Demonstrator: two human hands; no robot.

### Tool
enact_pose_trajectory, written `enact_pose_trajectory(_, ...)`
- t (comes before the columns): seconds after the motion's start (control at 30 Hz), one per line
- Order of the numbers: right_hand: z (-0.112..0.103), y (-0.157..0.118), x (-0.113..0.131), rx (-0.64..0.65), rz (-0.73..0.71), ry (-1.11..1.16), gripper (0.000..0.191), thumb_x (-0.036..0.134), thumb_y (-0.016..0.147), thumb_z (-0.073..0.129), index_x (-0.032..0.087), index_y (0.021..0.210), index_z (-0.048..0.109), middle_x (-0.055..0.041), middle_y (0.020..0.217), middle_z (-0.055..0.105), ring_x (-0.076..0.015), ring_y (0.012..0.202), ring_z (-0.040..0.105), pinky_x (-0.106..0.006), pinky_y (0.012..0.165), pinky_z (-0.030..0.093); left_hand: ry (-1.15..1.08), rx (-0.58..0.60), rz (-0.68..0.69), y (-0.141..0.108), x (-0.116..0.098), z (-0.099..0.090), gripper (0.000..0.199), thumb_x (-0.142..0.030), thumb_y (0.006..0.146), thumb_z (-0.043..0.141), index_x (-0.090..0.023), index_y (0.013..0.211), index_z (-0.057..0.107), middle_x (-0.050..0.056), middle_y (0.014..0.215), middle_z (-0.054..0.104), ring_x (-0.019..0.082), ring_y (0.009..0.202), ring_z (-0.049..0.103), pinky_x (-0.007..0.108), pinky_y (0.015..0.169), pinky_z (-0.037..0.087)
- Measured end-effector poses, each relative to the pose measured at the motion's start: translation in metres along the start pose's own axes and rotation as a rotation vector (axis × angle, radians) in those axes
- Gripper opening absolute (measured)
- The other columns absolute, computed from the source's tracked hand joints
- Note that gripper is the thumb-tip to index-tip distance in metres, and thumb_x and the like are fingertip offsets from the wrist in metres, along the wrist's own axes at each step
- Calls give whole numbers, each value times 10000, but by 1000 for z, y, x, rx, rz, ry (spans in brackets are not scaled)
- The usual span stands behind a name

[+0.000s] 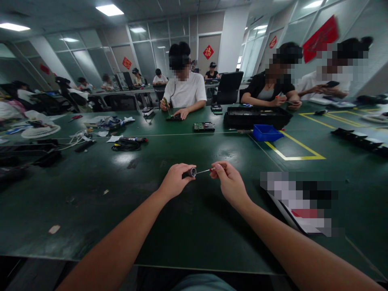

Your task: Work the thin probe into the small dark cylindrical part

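While my left hand (176, 180) is gripping a cylinder (192, 172) mid-frame, my right hand (230, 182) is holding a screwdriver (211, 169), ideally square-on.

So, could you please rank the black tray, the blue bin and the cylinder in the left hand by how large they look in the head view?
1. Black tray
2. Blue bin
3. Cylinder in the left hand, counting only the visible part, since the hand covers some

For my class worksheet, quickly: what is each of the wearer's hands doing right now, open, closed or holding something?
Left hand: closed, holding a dark cylinder.
Right hand: closed, holding a screwdriver, its shaft pointing toward the cylinder.
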State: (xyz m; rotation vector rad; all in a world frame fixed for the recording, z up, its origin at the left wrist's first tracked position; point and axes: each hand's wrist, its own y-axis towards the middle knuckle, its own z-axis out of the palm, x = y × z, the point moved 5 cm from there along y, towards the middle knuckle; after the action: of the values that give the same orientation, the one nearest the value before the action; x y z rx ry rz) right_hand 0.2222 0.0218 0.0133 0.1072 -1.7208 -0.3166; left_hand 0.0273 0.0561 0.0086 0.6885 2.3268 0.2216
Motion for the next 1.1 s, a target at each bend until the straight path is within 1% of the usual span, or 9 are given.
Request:
enact_pose_trajectory(0.23, -2, -2, 7, -36, 2, -64, 318, 491, 947, 503, 199, 960, 630, -48, 798, 687, -203, 752, 651, -368, 747, 506, -3, 5, -21, 0, -1, 0, 387, -215, 867, 712, -259, 1248, 658, 41, 1211, 684, 233, 1136, 585, 437, 1025, 429)
enact_pose_trajectory(0.43, 2, -1, 4, 23, 28, 49, 304, 497, 925, 545, 209, 971, 631, -48, 832, 695, -200, 767, 665, -362, 756, 528, -4, 3, -10, 0, -2, -1, 370, -176, 860, 706, -255, 1220, 675, 43, 1199, 687, 233, 1127, 592, 440, 1025, 435)
enact_pose_trajectory(0.6, 1, -2, 4, 21, -18, -91, 263, 450, 966, 494, 220, 972, 622, -42, 836, 689, -201, 783, 661, -364, 765, 512, 26, 6, 6, 1, -3, -2, 358, -174, 849, 718, -257, 1196, 689, 43, 1170, 696, 234, 1107, 596, 441, 1012, 438)
enact_pose_trajectory(0.67, 1, -3, 4, 23, -28, -95, 255, 440, 968, 489, 221, 970, 620, -42, 837, 689, -202, 783, 662, -361, 759, 509, 30, -4, 7, 1, -4, -2, 354, -168, 843, 724, -255, 1185, 694, 40, 1159, 699, 229, 1095, 599, 432, 1005, 440)
enact_pose_trajectory(0.83, 2, -4, 7, 11, -60, -95, 247, 432, 970, 485, 221, 992, 611, -46, 848, 691, -212, 814, 674, -364, 775, 506, 9, 15, 1, 1, -4, 0, 363, -161, 832, 738, -249, 1181, 692, 37, 1153, 703, 224, 1086, 603, 420, 1003, 437)
enact_pose_trajectory(0.97, 1, -6, 9, 4, -77, -119, 232, 421, 973, 483, 231, 1011, 611, -47, 875, 701, -216, 831, 683, -365, 783, 501, 2, 14, -5, 0, -2, 1, 385, -200, 841, 739, -256, 1216, 674, 40, 1167, 692, 228, 1096, 597, 419, 1002, 437)
enact_pose_trajectory(1.1, -1, -7, 11, 0, -96, -144, 214, 408, 976, 482, 244, 1024, 611, -42, 886, 702, -218, 850, 680, -362, 790, 488, -2, 34, -4, -1, 0, 2, 388, -259, 852, 737, -260, 1233, 663, 41, 1136, 693, 229, 1068, 599, 414, 970, 447)
